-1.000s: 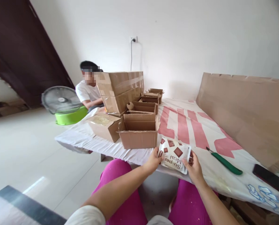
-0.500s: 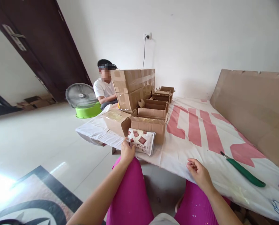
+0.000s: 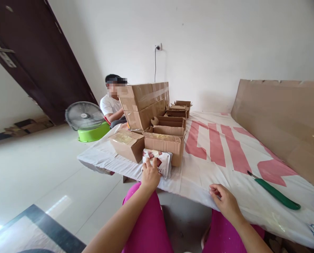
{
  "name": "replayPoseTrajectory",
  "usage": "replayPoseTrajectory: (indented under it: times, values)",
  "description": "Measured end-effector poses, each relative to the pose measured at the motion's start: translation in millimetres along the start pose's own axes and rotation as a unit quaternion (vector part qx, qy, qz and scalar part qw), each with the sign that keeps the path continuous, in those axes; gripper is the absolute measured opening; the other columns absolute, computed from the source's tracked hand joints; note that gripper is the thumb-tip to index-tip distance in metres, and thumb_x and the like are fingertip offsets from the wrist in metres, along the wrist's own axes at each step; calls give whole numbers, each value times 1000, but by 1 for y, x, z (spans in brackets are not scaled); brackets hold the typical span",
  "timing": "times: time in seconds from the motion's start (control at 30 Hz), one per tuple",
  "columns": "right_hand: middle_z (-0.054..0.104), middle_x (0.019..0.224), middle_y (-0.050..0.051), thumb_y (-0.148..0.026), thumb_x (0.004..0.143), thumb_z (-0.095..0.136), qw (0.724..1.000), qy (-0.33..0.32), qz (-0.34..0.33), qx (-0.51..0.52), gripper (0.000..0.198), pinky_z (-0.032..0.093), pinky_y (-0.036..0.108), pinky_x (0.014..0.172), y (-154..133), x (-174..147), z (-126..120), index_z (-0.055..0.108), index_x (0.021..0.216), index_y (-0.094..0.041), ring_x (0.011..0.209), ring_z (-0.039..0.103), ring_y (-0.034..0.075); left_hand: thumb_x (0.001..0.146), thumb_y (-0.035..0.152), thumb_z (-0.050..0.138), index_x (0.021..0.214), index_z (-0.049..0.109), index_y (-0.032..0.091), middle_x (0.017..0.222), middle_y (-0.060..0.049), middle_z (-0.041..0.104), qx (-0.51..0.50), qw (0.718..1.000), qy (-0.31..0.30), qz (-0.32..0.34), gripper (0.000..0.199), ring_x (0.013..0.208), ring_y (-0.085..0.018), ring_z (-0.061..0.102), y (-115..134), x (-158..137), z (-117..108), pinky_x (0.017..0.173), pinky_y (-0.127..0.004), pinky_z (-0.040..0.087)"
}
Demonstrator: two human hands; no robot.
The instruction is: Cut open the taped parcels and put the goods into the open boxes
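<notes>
Several white pouches (image 3: 165,165) with brown diamond shapes and partly covered lettering lean together against the front of a cardboard box (image 3: 163,142). My left hand (image 3: 150,175) lies against the front pouch, its fingers stretched out and apart; they press on the printed face rather than wrapping round it. Over the table's front edge, my right hand (image 3: 224,198) is loosely open with half-curled fingers and nothing seen in them. To its right lies a green-handled tool with a short metal tip (image 3: 278,195).
A row of open cardboard boxes (image 3: 170,121) runs back along the cloth-covered table (image 3: 217,175), beside stacked taped cartons (image 3: 143,100). A closed box (image 3: 126,144) stands at left. Behind, a person (image 3: 112,105) sits near a fan (image 3: 83,116). A cardboard sheet (image 3: 280,123) borders the right side.
My left hand has moved from the pouches' left edge onto their front face, fingers now spread. The right hand stays almost in place. The view has shifted slightly.
</notes>
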State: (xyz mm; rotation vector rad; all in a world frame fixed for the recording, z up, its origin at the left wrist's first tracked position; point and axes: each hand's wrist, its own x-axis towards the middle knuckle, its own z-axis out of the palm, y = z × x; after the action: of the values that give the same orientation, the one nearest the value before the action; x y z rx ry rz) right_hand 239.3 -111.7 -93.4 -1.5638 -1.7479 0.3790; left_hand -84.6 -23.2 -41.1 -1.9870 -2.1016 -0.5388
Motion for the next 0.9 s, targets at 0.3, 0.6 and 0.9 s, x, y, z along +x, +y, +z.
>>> replayPoseTrajectory:
  times: [0.3, 0.6, 0.9]
  values:
    - [69, 91, 7, -42, 86, 49, 1000, -5, -2, 7, 28, 52, 34, 76, -2, 0, 0, 64, 95, -21, 80, 65, 20, 71, 15, 65, 135, 36, 9, 144, -30, 28, 61, 997, -49, -13, 71, 108, -37, 55, 16, 11, -13, 91, -46, 43]
    - [70, 88, 6, -46, 78, 56, 979, -119, 92, 135, 33, 54, 34, 76, 14, 31, -21, 65, 97, -20, 81, 66, 21, 63, 14, 69, 135, 31, 21, 148, -20, 22, -127, 991, -23, -22, 81, 136, -41, 30, 0, -4, 3, 106, -57, 32]
    - [62, 122, 15, -33, 79, 62, 975, -35, -37, -216, 39, 44, 41, 98, -31, 311, -55, 61, 115, -17, 117, 56, 29, 74, 34, 66, 139, 30, 29, 153, -14, 19, -247, 965, 72, -53, 74, 141, -37, 28, -5, -17, 26, 105, -58, 40]
